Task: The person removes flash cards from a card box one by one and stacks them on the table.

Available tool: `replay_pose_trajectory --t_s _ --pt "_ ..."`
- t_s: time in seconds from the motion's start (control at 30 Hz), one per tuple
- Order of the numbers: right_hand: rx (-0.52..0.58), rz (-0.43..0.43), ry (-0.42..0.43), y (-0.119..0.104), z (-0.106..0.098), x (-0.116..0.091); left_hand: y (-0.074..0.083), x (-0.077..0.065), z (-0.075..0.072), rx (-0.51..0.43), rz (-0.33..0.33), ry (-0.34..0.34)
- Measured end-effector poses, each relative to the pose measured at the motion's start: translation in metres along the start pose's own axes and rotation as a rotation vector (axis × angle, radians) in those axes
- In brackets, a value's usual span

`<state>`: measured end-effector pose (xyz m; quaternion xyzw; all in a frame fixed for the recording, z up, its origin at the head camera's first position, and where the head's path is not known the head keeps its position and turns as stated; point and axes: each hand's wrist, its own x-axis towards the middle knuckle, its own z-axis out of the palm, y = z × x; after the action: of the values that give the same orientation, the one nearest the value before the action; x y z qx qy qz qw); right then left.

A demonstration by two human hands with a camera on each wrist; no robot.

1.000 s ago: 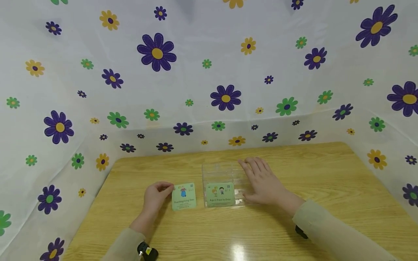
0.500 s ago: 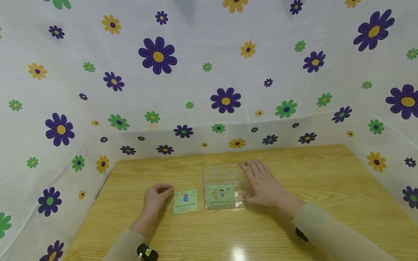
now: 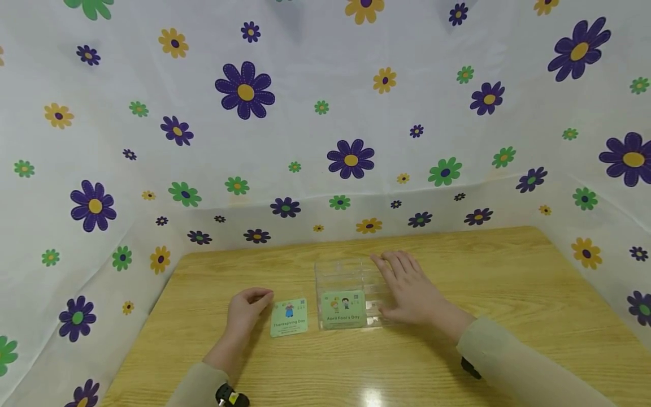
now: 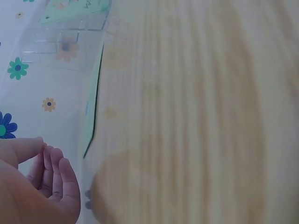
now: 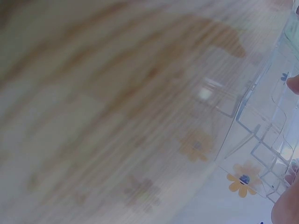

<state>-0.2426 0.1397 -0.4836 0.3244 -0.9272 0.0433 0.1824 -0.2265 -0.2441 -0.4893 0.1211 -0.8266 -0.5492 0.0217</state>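
A green "Thanksgiving Day" card [image 3: 289, 318] lies on the table, left of a clear plastic card holder [image 3: 339, 276]. My left hand [image 3: 248, 314] is just beyond the card's upper left corner. Its thumb and fingertips [image 4: 42, 145] meet with nothing between them, a small gap from the card's edge [image 4: 93, 102]. A second green card, "April Fool's Day" [image 3: 343, 310], sits in the holder's front left part. My right hand [image 3: 413, 291] grips the holder's right side, thumb near the front and fingers toward the back. In the right wrist view, fingers [image 5: 286, 207] overlap the clear walls [image 5: 240, 112].
The wooden table [image 3: 325, 367] ends at the back against a white cloth with flowers [image 3: 351, 102], which also rises on both sides. A dark wrist device [image 3: 231, 395] is on the left sleeve, another [image 3: 470, 368] under the right.
My left hand has let go of the Thanksgiving card, which now lies slightly turned and apart from the fingertips. The right hand stays on the holder. The head view has tilted up slightly.
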Motion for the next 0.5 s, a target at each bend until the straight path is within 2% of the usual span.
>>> replay_pose_trajectory --t_s 0.27,0.5 --pt "-0.012 0.001 -0.012 -0.002 -0.003 0.0 0.011 -0.004 0.005 -0.099 -0.03 -0.025" --pt "-0.021 -0.003 -0.009 -0.001 -0.002 0.0 0.018 -0.008 0.009 -0.133 -0.022 -0.051"
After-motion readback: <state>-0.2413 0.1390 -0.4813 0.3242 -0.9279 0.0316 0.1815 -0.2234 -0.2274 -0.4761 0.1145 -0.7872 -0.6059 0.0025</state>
